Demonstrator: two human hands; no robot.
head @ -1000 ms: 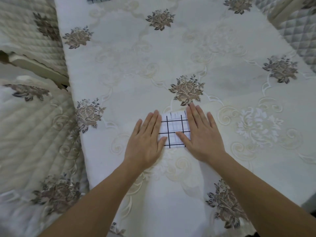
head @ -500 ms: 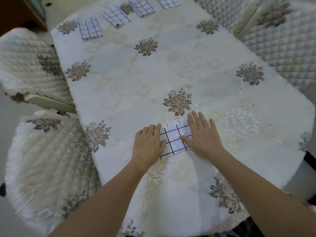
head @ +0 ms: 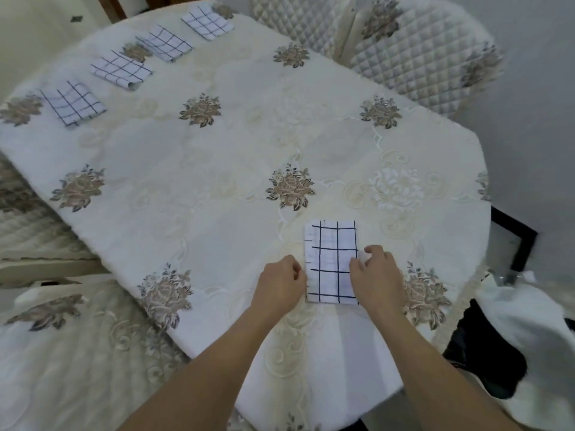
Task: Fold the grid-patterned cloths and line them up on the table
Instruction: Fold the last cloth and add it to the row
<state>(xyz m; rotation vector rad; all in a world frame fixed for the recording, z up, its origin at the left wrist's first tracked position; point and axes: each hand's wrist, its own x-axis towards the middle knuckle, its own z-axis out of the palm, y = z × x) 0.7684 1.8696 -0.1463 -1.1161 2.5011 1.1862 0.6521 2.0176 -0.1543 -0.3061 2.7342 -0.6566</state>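
Both hands, left hand (head: 280, 284), right hand (head: 375, 275), in pinch grips on folded grid cloth (head: 331, 262) edges

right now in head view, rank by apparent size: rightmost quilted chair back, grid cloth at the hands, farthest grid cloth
1. rightmost quilted chair back
2. grid cloth at the hands
3. farthest grid cloth (farther away)

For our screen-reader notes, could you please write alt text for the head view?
The left hand and right hand pinch the side edges of a folded grid-patterned cloth on a floral tablecloth. Four more folded cloths line the far left side.
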